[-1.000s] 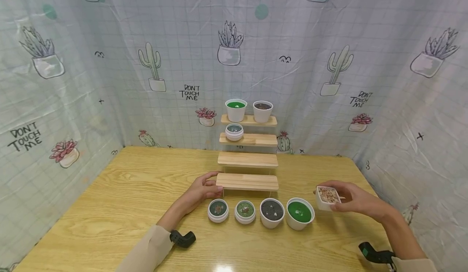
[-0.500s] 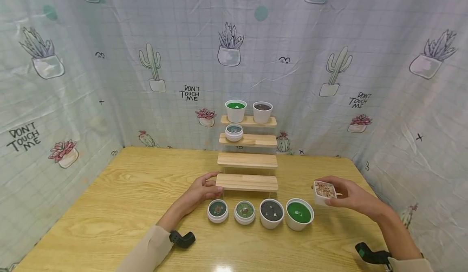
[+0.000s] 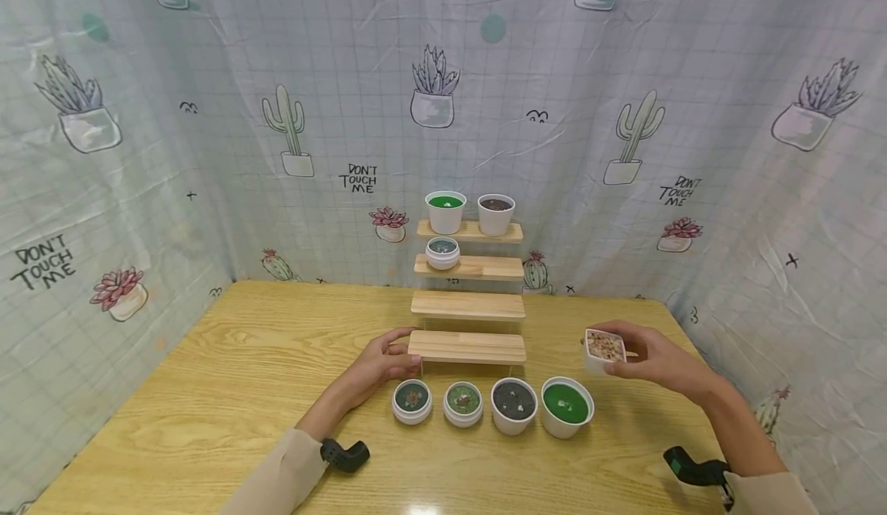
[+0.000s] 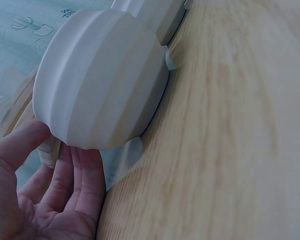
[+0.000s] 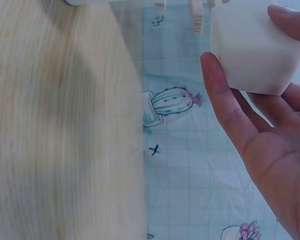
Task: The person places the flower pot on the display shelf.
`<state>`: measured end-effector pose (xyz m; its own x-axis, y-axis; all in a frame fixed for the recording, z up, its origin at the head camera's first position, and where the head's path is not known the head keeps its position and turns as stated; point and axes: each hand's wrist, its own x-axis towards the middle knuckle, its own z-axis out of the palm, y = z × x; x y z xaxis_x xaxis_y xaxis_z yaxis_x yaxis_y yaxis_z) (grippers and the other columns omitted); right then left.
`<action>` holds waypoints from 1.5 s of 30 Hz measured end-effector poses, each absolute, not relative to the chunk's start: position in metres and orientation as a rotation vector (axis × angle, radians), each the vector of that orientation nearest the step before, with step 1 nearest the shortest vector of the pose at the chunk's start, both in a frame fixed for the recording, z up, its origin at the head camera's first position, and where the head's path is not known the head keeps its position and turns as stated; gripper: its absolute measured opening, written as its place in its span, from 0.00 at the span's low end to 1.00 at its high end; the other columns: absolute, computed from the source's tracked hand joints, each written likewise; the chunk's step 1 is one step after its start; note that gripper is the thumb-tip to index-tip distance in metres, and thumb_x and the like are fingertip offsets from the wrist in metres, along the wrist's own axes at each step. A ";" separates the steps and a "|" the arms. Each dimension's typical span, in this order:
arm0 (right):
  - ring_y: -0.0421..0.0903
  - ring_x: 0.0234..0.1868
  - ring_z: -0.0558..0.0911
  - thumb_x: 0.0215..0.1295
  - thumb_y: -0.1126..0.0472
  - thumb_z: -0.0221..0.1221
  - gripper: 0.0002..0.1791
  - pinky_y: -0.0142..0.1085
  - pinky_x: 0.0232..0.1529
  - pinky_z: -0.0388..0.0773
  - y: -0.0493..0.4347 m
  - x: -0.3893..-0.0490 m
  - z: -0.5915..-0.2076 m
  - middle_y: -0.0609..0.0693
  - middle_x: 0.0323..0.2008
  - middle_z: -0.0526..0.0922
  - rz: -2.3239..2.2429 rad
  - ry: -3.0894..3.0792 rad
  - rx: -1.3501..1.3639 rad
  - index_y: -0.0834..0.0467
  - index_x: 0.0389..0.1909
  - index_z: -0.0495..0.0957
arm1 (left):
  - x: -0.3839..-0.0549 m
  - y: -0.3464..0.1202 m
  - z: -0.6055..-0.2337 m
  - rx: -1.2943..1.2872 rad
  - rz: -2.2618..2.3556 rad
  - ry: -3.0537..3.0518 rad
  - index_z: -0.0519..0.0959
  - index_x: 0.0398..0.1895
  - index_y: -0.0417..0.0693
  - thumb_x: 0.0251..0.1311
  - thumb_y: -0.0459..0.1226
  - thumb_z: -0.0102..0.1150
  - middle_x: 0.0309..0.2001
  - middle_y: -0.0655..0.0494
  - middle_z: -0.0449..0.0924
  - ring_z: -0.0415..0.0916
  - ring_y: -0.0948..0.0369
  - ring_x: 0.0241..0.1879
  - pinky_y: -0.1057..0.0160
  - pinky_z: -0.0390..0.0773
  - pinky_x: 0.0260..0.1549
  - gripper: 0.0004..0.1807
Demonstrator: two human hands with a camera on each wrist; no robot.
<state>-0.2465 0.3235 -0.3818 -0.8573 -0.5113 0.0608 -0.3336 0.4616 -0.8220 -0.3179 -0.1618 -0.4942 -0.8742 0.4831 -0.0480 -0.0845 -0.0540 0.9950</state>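
Note:
My left hand (image 3: pixel 377 362) grips the left end of the lowest shelf (image 3: pixel 467 346) of a four-tier wooden stand. In the left wrist view its thumb and fingers lie on either side of the shelf end (image 4: pixel 49 154), partly hidden behind a ribbed white pot (image 4: pixel 100 80). My right hand (image 3: pixel 661 357) holds a small square white pot (image 3: pixel 604 347) with tan and reddish grit on top. That pot is raised above the table, right of the stand. In the right wrist view the fingers and thumb hold the pot's sides (image 5: pixel 255 50).
Before the stand, a row holds two low round pots (image 3: pixel 412 401) (image 3: pixel 463 403), a dark-filled pot (image 3: pixel 514 405) and a green-filled pot (image 3: pixel 567 407). On the top shelf stand a green-filled pot (image 3: pixel 445 213) and a brown-filled pot (image 3: pixel 496 215). A low pot (image 3: pixel 442 253) sits one shelf below.
My right hand has carried the square pot left and slightly away from me, toward the stand. The left hand keeps its place on the shelf end.

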 end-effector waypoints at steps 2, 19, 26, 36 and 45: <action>0.33 0.54 0.81 0.72 0.63 0.62 0.32 0.32 0.49 0.83 0.321 -0.249 -0.379 0.66 0.64 0.74 -1.346 2.519 -0.733 0.65 0.73 0.65 | -0.317 -0.162 -0.494 0.420 1.988 1.836 0.48 0.82 0.41 0.68 0.33 0.64 0.42 0.52 0.84 0.85 0.60 0.41 0.61 0.86 0.47 0.46; 0.39 0.50 0.82 0.71 0.60 0.64 0.33 0.34 0.46 0.83 0.309 -0.264 -0.363 0.61 0.59 0.77 -1.331 2.579 -0.661 0.65 0.73 0.65 | -0.317 -0.162 -0.494 0.414 1.993 1.846 0.49 0.82 0.41 0.67 0.33 0.65 0.44 0.51 0.84 0.84 0.60 0.42 0.61 0.86 0.47 0.46; 0.40 0.50 0.82 0.73 0.59 0.63 0.35 0.34 0.45 0.83 0.303 -0.269 -0.357 0.65 0.57 0.77 -1.305 2.588 -0.674 0.67 0.74 0.63 | -0.316 -0.163 -0.495 0.398 1.989 1.854 0.50 0.82 0.43 0.67 0.35 0.66 0.47 0.49 0.84 0.85 0.59 0.43 0.60 0.86 0.48 0.46; 0.44 0.53 0.79 0.72 0.58 0.63 0.35 0.34 0.48 0.82 0.296 -0.282 -0.352 0.65 0.60 0.76 -1.306 2.601 -0.624 0.65 0.75 0.63 | -0.319 -0.162 -0.494 0.392 1.983 1.864 0.52 0.81 0.44 0.67 0.35 0.65 0.50 0.48 0.85 0.85 0.58 0.44 0.60 0.86 0.49 0.44; 0.50 0.55 0.80 0.71 0.57 0.65 0.35 0.35 0.48 0.82 0.283 -0.294 -0.348 0.63 0.58 0.78 -1.267 2.629 -0.662 0.64 0.75 0.65 | -0.319 -0.162 -0.495 0.394 1.990 1.851 0.52 0.81 0.43 0.67 0.34 0.65 0.49 0.49 0.85 0.85 0.59 0.43 0.60 0.86 0.48 0.45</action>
<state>-0.2943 0.2829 -0.3481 -0.8916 -0.4494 0.0561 -0.3239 0.5462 -0.7725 -0.3191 -0.1619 -0.4946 -0.8831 0.4654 -0.0597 -0.0932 -0.0494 0.9944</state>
